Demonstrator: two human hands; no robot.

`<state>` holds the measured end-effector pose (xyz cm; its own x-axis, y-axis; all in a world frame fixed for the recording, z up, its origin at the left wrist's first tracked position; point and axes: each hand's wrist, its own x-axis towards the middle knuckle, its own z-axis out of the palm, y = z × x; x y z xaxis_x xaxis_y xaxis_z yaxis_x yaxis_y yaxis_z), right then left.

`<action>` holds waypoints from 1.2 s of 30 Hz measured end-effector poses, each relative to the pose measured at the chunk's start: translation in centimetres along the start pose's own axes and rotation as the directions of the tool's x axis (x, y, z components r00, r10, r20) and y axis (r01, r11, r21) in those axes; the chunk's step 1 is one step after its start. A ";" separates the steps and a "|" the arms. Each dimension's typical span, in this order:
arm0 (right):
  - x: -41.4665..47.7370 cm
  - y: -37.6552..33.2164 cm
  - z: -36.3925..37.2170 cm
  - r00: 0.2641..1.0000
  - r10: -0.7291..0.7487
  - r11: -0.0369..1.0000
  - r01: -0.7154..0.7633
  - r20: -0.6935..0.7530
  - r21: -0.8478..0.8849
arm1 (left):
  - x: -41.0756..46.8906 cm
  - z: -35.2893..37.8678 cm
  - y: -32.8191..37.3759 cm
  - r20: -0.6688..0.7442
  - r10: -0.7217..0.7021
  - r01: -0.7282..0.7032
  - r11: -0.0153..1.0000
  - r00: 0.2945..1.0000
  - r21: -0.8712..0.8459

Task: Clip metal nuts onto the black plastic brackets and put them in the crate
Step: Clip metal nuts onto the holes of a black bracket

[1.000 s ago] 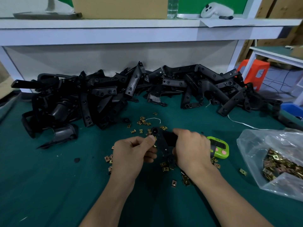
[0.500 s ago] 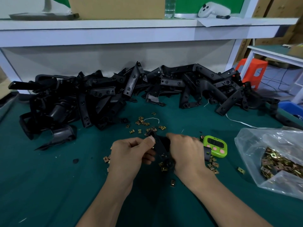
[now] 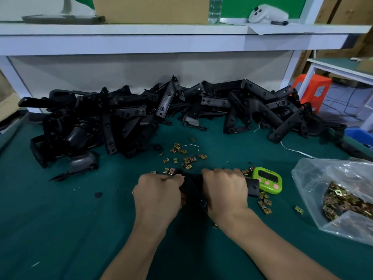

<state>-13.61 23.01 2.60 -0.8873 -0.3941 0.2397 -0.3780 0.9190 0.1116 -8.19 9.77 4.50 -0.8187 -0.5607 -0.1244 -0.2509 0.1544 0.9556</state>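
My right hand (image 3: pixel 224 188) grips a black plastic bracket (image 3: pixel 252 186) low over the green table (image 3: pixel 60 229); one end of it sticks out to the right of my knuckles. My left hand (image 3: pixel 159 195) is curled against the bracket's left end, thumb and fingers pinching there; whether a metal nut is under the fingertips is hidden. Loose brass-coloured metal nuts (image 3: pixel 185 156) lie scattered beyond and to the right of my hands. A long heap of black brackets (image 3: pixel 141 118) fills the back of the table. No crate is in view.
A clear plastic bag (image 3: pixel 335 195) full of nuts lies at the right. A green timer (image 3: pixel 267 179) sits just right of my right hand. A white shelf (image 3: pixel 181 37) overhangs the back. An orange stool (image 3: pixel 314 89) stands off the table's right.
Both hands have lowered the bracket toward the table and drawn closer together. The left thumb now presses down on the bracket's left end.
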 end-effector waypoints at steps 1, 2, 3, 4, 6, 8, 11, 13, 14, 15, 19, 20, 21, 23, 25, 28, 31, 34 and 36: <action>0.0 0.0 0.1 1.000 -0.009 1.000 0.009 0.002 -0.003 | 0.0 -0.1 0.0 -0.015 0.031 -0.030 0.997 0.999 0.070; 0.0 0.0 0.1 1.000 -0.017 1.000 0.017 0.001 -0.003 | -0.1 -0.2 0.1 -0.018 0.054 -0.051 0.991 0.998 0.126; 0.1 -0.1 -0.1 1.000 -0.015 1.000 0.015 0.003 -0.004 | -0.2 -0.2 0.2 -0.018 0.074 -0.070 0.982 0.997 0.177; 0.2 -0.2 -0.2 1.000 -0.005 1.000 0.005 0.012 -0.006 | -0.4 -0.1 0.2 -0.020 0.093 -0.087 0.971 0.995 0.223; 0.3 -0.3 -0.3 1.000 0.006 1.000 -0.006 0.022 -0.002 | -0.8 0.2 0.3 -0.032 0.137 -0.122 0.950 0.990 0.287; 0.3 -0.3 -0.4 1.000 0.014 1.000 -0.014 0.026 0.000 | -1.0 0.5 0.4 -0.044 0.164 -0.143 0.942 0.986 0.302; 0.0 -0.2 -0.4 1.000 0.003 1.000 -0.004 0.030 0.016 | -1.1 0.7 0.5 -0.051 0.190 -0.164 0.931 0.980 0.326; -0.1 -0.2 -0.5 1.000 -0.002 0.999 0.001 0.024 0.045 | -1.7 0.8 0.6 -0.043 0.273 -0.235 0.888 0.961 0.396; -0.1 -0.1 -0.5 1.000 -0.002 0.997 0.001 0.004 0.071 | -2.1 0.9 0.6 -0.029 0.324 -0.283 0.861 0.945 0.422; -0.1 0.0 -0.6 1.000 0.003 0.995 -0.001 -0.019 0.095 | -2.7 1.1 0.7 -0.010 0.371 -0.329 0.835 0.929 0.442; 0.1 0.8 -0.4 0.993 0.059 0.992 -0.047 -0.101 0.118 | -4.0 1.8 1.2 0.020 0.461 -0.399 0.746 0.887 0.533; 0.1 0.9 -0.3 0.990 0.069 0.991 -0.054 -0.120 0.123 | -4.1 1.9 1.2 0.024 0.462 -0.402 0.742 0.886 0.536; 0.2 0.9 -0.2 0.989 0.072 0.991 -0.057 -0.129 0.123 | -4.2 2.0 1.2 0.029 0.457 -0.400 0.743 0.889 0.537; 0.1 0.8 0.1 0.991 0.068 0.993 -0.057 -0.114 0.103 | -4.3 2.0 1.2 0.025 0.447 -0.384 0.736 0.894 0.558; 0.0 0.5 0.4 0.994 0.059 0.994 -0.050 -0.094 0.093 | -4.2 1.9 1.3 0.020 0.436 -0.366 0.729 0.900 0.579; 0.0 0.3 0.6 0.997 0.043 0.996 -0.037 -0.067 0.086 | -3.9 1.9 1.2 0.027 0.416 -0.354 0.736 0.909 0.576; 0.0 0.7 0.3 0.996 0.055 0.992 -0.047 -0.068 0.115 | -4.0 2.0 1.0 0.035 0.434 -0.371 0.722 0.900 0.584; 0.3 1.5 -0.1 0.986 0.114 0.991 -0.104 -0.120 0.085 | -4.0 2.5 0.9 0.058 0.451 -0.388 0.687 0.891 0.614; 0.4 1.9 -0.2 0.979 0.133 0.991 -0.127 -0.156 0.050 | -4.0 2.8 0.8 0.038 0.450 -0.371 0.684 0.892 0.629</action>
<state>-14.62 24.55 3.09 -0.8776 -0.2649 0.3996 -0.2754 0.9608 0.0321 -6.57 14.43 5.01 -0.8628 -0.4004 0.3086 -0.1927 0.8248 0.5315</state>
